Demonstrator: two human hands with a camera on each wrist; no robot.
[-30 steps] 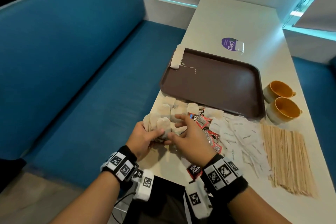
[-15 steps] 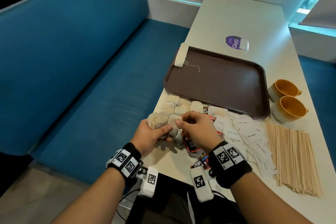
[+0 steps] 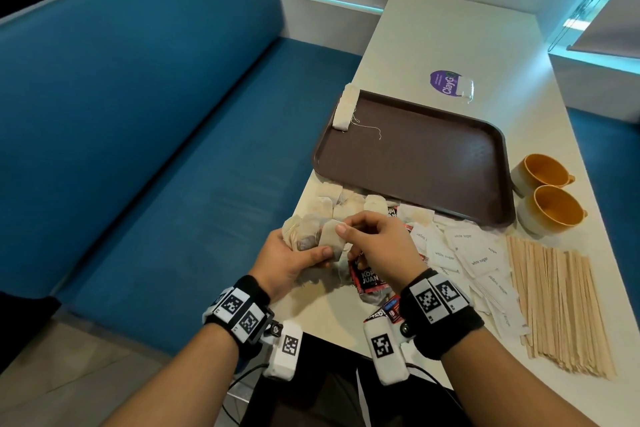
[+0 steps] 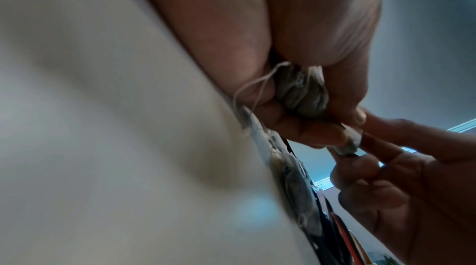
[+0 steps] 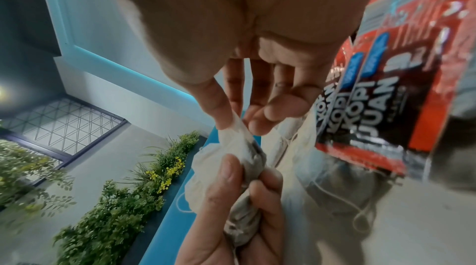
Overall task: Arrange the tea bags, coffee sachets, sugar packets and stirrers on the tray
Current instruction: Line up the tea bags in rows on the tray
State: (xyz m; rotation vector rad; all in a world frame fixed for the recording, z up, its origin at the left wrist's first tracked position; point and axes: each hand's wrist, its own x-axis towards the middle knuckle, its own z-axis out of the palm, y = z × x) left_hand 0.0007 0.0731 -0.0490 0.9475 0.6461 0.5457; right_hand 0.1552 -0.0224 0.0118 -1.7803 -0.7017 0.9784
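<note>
My left hand [image 3: 294, 256] grips a bunch of beige tea bags [image 3: 310, 236] above the table's near left edge. My right hand [image 3: 346, 241] pinches the top of one tea bag [image 3: 330, 236] at the bunch's right side. In the right wrist view thumb and forefinger nip that bag [image 5: 238, 133], with the left hand [image 5: 244, 198] below it. The left wrist view shows the gripped tea bags [image 4: 301, 94]. A brown tray [image 3: 415, 163] lies beyond, with a stack of tea bags [image 3: 346, 107] at its far left corner. Loose tea bags [image 3: 346, 204], coffee sachets [image 3: 369, 279], sugar packets [image 3: 467, 253] and wooden stirrers [image 3: 561, 305] lie on the table.
Two orange-lined cups [image 3: 550, 194] stand right of the tray. A purple label [image 3: 448, 83] lies beyond the tray. A blue bench [image 3: 156, 149] runs along the table's left edge. The white table [image 3: 450, 28] stretches away behind the tray.
My right hand left the pile and came to the bunch in my left hand, where it now pinches a tea bag. Both hands drew slightly nearer to me.
</note>
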